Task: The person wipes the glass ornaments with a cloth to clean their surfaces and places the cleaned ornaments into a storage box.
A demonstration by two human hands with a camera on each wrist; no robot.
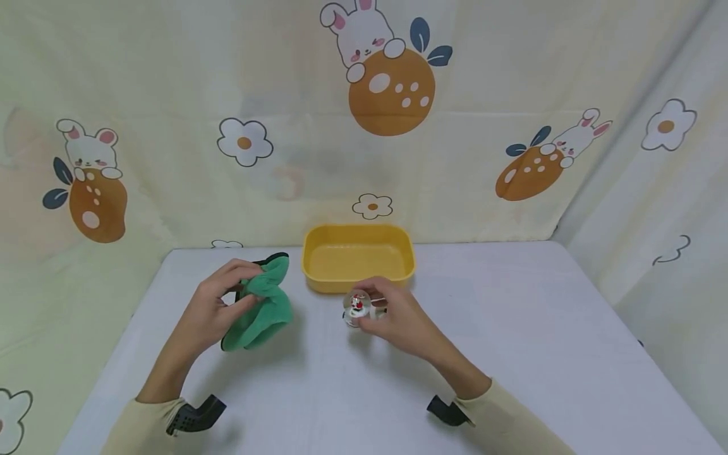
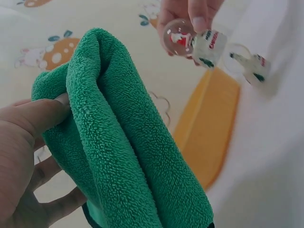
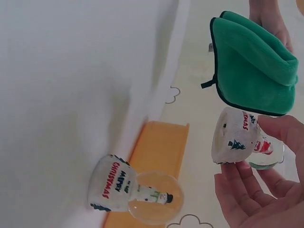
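My left hand (image 1: 212,311) pinches a folded green cloth (image 1: 272,313) with black edging, raised over the left of the table. Between thumb and fingers, my right hand (image 1: 402,321) holds a small snow globe (image 1: 357,303) with a Santa figure inside. Its white base (image 3: 232,142), with raised lettering and a green tree, faces the right wrist camera. A second snow globe (image 3: 111,187) stands on the table, showing a snowman and "Merry Christmas" on its base; in the head view the right hand mostly covers it.
A yellow rectangular bin (image 1: 358,285) sits at the table's back edge, just beyond the right hand. The table has a white cover (image 1: 512,328). Behind it hangs a cream curtain (image 1: 307,76) printed with rabbits and flowers, and more curtain fabric runs along the right side.
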